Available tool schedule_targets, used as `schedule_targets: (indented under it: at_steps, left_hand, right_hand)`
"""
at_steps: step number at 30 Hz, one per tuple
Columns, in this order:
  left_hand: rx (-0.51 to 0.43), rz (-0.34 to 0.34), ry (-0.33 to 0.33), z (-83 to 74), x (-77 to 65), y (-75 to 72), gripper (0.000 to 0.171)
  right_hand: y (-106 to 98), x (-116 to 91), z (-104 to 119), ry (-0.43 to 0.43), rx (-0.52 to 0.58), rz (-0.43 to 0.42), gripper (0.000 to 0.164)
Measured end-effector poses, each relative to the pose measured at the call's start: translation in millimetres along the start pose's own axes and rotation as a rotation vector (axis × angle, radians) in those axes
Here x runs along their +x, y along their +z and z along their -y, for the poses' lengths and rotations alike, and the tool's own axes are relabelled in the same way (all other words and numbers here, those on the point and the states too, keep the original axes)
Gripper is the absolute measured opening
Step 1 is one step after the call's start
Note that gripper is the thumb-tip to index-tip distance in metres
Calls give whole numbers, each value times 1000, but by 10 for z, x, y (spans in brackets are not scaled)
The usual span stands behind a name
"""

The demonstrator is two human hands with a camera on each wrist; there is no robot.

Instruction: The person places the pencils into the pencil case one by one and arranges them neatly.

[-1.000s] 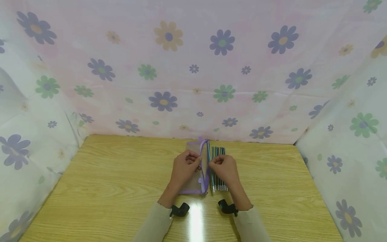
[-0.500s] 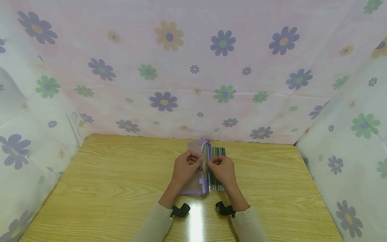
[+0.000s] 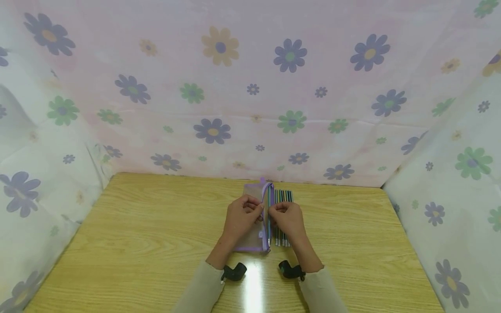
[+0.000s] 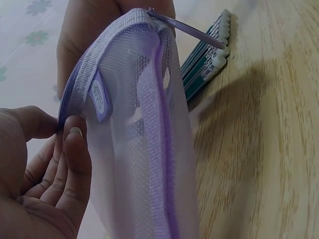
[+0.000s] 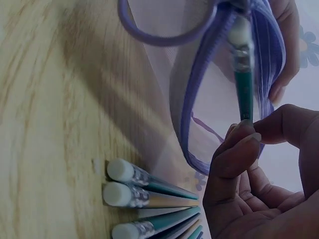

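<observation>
A translucent mesh pencil pouch (image 3: 250,240) with purple trim lies mid-table, its zipper mouth spread apart. My left hand (image 3: 240,217) pinches the zippered edge on the left side, seen closely as a purple zipper band (image 4: 82,82) in the left wrist view. In my right hand (image 3: 290,219), thumb and fingertips pinch a green pencil (image 5: 243,89) with a white eraser. That pencil lies lengthwise within the pouch opening, its eraser near the zipper's end. Right beside the pouch, partly under the right hand, is a row of several striped pencils (image 3: 283,238) with white erasers.
A wooden table (image 3: 164,226) carries everything. Patterned floral cloth (image 3: 250,108) rises behind it and at both sides. Black wrist-worn cameras (image 3: 235,271) sit at the cuffs of both sleeves. A purple loop (image 5: 164,42) hangs from the pouch's zipper end.
My right hand has moved slightly left, bringing the green pencil from beside the pouch's edge into its mouth. The left hand keeps its pinch, shifting slightly right with the edge.
</observation>
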State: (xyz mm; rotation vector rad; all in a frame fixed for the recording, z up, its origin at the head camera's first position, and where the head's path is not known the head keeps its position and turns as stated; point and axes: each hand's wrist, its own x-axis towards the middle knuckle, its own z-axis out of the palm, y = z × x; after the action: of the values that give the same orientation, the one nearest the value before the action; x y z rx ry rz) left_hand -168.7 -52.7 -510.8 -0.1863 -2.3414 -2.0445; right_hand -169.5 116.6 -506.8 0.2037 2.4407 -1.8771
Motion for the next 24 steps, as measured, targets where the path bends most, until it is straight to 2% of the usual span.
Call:
schedule_targets:
  at_steps: [16, 24]
  left_hand:
    - [15, -2, 3, -17, -9, 0, 9]
    - [-8, -21, 11, -13, 3, -5, 10]
  right_hand:
    - [16, -8, -4, -11, 26, 23, 12]
    - [-13, 9, -7, 0, -35, -1, 14]
